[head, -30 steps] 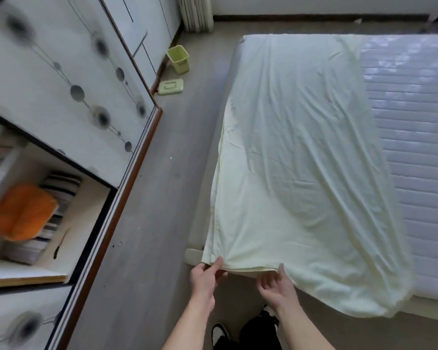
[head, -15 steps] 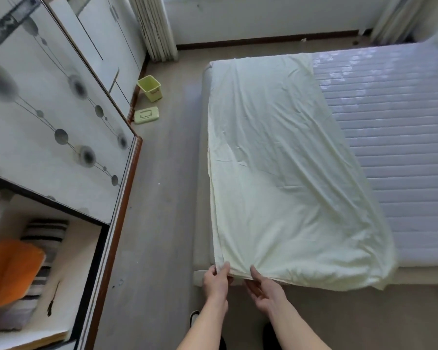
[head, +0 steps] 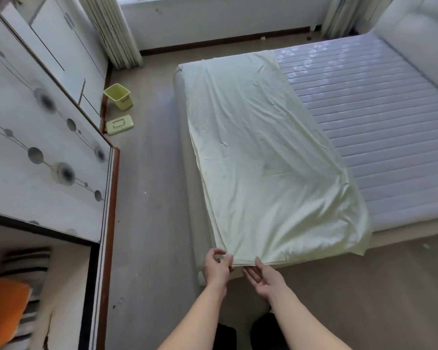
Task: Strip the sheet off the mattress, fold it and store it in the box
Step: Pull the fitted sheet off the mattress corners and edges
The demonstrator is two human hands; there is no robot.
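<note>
A pale yellow-green sheet [head: 263, 160] lies folded lengthwise over the left half of the bed. The bare quilted mattress [head: 379, 127] shows to its right. My left hand [head: 216, 267] pinches the sheet's near left corner with curled fingers. Just right of it, my right hand [head: 263, 280] is held palm up with relaxed fingers below the hanging edge, its thumb tip touching the hem. A small yellow-green box [head: 119, 96] stands on the floor by the wardrobe, its lid [head: 119, 125] lying flat beside it.
A patterned sliding wardrobe [head: 43, 127] runs along the left. Its open compartment holds an orange cushion [head: 3, 311] and striped bedding [head: 28, 263]. Grey floor [head: 149, 198] separates wardrobe and bed. Curtains [head: 116, 34] and a padded headboard [head: 415, 34] are at the back.
The view has lifted and pulled back, showing more of the room. My hands have drawn together at the near left corner, and my right hand has turned palm up off the edge.
</note>
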